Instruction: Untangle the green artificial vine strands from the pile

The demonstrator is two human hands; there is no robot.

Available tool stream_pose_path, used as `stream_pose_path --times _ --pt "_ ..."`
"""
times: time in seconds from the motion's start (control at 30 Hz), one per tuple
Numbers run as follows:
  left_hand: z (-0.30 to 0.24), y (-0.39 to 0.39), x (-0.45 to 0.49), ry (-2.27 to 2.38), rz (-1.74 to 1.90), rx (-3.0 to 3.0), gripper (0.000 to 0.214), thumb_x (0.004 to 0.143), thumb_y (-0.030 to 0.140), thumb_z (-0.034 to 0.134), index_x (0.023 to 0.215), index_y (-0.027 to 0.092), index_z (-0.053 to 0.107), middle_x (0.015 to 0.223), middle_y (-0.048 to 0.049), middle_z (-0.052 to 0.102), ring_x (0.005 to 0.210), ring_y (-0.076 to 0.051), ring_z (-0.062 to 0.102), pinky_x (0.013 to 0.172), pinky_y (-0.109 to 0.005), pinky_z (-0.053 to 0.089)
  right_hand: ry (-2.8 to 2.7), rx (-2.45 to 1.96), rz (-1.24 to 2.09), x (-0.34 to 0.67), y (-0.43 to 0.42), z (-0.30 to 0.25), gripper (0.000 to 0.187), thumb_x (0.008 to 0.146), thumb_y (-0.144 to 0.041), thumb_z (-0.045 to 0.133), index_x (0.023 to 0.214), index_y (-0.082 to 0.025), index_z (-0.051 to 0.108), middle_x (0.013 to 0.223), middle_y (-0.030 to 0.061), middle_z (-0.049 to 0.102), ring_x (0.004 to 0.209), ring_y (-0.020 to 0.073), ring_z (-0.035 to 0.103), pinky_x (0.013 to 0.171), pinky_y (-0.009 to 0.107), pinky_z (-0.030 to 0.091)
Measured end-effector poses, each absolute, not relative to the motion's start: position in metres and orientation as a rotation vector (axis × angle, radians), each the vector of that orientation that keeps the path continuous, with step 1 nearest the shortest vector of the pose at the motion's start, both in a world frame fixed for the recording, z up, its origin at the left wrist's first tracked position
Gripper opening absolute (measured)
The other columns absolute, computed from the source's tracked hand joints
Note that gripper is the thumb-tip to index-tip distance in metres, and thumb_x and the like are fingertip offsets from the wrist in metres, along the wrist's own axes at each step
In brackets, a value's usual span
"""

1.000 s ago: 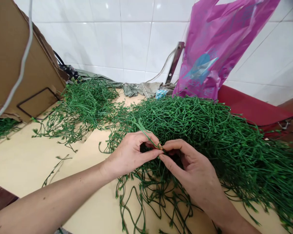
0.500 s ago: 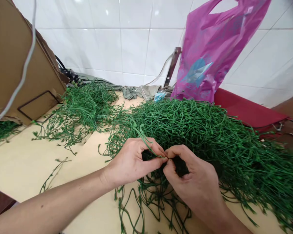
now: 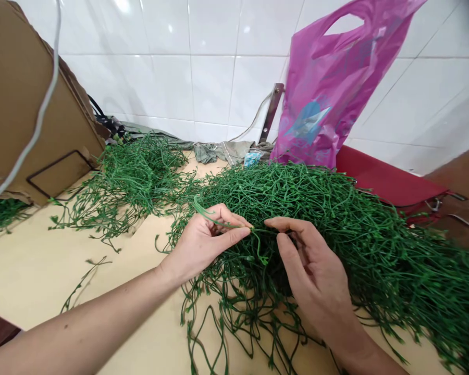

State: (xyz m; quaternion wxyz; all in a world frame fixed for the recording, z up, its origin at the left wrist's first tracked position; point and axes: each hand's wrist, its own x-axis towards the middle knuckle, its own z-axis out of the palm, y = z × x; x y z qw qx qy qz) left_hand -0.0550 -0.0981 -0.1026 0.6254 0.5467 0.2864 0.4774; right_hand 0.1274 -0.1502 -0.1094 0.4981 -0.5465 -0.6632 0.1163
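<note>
Left hand (image 3: 203,238) here, thumb and fingers pinched on one green stem (image 3: 200,209), held just above the big heap (image 3: 320,203)! Its long axis runs left to right, the left end curling up toward the wall, a short branch drooping at the right. Right hand (image 3: 318,268) close by, thumb and forefinger parted. Count the greenery: the big heap crowding under and behind both hands, a smaller heap (image 3: 136,174) left, a third patch (image 3: 2,213) at the edge, one stray sprig (image 3: 84,279) on the counter (image 3: 19,265). Beyond: one pink bag (image 3: 336,78), one cardboard box (image 3: 35,99), a white cable (image 3: 42,112) crossing before it.
</note>
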Motion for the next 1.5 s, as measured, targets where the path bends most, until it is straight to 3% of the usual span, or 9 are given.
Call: stream_pose_path --times 0.37,0.5,0.57,0.67,0.83,1.0,1.13,1.27,1.5 --pt "-0.112 -0.101 -0.055 0.617 1.093 1.543 0.010 0.083 0.015 0.075 0.079 0.016 0.066 0.092 -0.0032 0.074 0.089 -0.013 0.069 0.081 -0.026 0.051 -1.743 -1.291 0.315 0.118 -0.153 -0.119 0.012 0.090 -0.021 0.063 0.100 -0.025 0.068 0.092 0.0019 0.070 0.086 0.0179 0.066 0.077 0.030 0.054" --pt "-0.108 -0.101 -0.054 0.535 0.981 1.384 0.012 0.085 0.019 0.075 0.079 0.016 0.065 0.094 -0.0040 0.074 0.089 -0.013 0.069 0.082 -0.025 0.050 -1.814 -1.294 0.312 0.116 -0.154 -0.123 0.018 0.096 -0.015 0.049 0.087 -0.024 0.062 0.086 0.0021 0.066 0.082 0.0179 0.062 0.072 0.030 0.050" --pt "-0.106 -0.102 -0.054 0.475 0.908 1.252 0.018 0.089 0.029 0.071 0.082 0.015 0.062 0.086 -0.0037 0.073 0.077 -0.011 0.067 0.071 -0.021 0.047 -1.861 -1.267 0.331 0.114 -0.156 -0.122 0.024 0.101 -0.014 0.041 0.086 -0.024 0.057 0.084 0.0020 0.063 0.080 0.0174 0.058 0.070 0.030 0.047" --pt "-0.105 -0.102 -0.054 0.443 0.835 1.097 0.030 0.097 0.041 0.059 0.083 0.015 0.058 0.069 -0.0011 0.067 0.051 -0.005 0.050 0.050 -0.019 0.030 -2.054 -1.160 0.287 0.112 -0.158 -0.117 0.028 0.100 -0.009 0.032 0.085 -0.022 0.052 0.078 0.0006 0.058 0.076 0.0169 0.052 0.071 0.032 0.041" --pt "-0.108 -0.098 -0.056 0.403 0.740 0.993 0.034 0.101 0.039 0.051 0.077 0.017 0.052 0.047 0.0111 0.030 0.044 -0.006 0.017 0.048 -0.023 0.016 -2.282 -0.968 0.153 0.115 -0.157 -0.112 0.024 0.085 -0.005 0.037 0.069 -0.021 0.030 0.062 -0.0034 0.039 0.064 0.0147 0.038 0.070 0.034 0.031" --pt "-0.103 -0.092 -0.064 0.499 0.850 1.142 0.034 0.102 0.041 0.048 0.078 0.018 0.053 0.049 0.0099 0.029 0.047 -0.009 0.020 0.051 -0.024 0.021 -2.299 -1.005 0.083 0.120 -0.151 -0.119 0.026 0.080 -0.003 0.041 0.068 -0.021 0.028 0.060 -0.0030 0.039 0.064 0.0151 0.036 0.068 0.033 0.029" --pt "-0.092 -0.098 -0.071 0.635 0.997 1.584 0.034 0.102 0.044 0.046 0.083 0.018 0.057 0.065 0.0015 0.055 0.059 -0.011 0.046 0.059 -0.024 0.037 -2.281 -1.062 0.043 0.117 -0.146 -0.127 0.025 0.083 -0.004 0.042 0.068 -0.022 0.037 0.061 -0.0019 0.045 0.065 0.0163 0.039 0.067 0.034 0.030" --pt "-0.089 -0.110 -0.069 0.406 0.960 2.150 0.026 0.102 0.027 0.044 0.092 0.018 0.066 0.095 -0.0090 0.071 0.092 -0.018 0.066 0.084 -0.028 0.050 -2.240 -1.020 -0.005 0.116 -0.144 -0.131 0.019 0.085 -0.007 0.045 0.075 -0.021 0.052 0.065 0.0004 0.055 0.066 0.0183 0.046 0.066 0.034 0.033" --pt "-0.100 -0.114 -0.061 0.416 1.034 2.336 0.019 0.097 0.023 0.054 0.105 0.020 0.071 0.141 -0.0145 0.054 0.113 -0.022 0.062 0.096 -0.032 0.052 -2.237 -0.969 0.017 0.117 -0.145 -0.126 0.024 0.087 -0.009 0.045 0.097 -0.021 0.063 0.082 0.0058 0.069 0.082 0.0234 0.060 0.077 0.039 0.043"
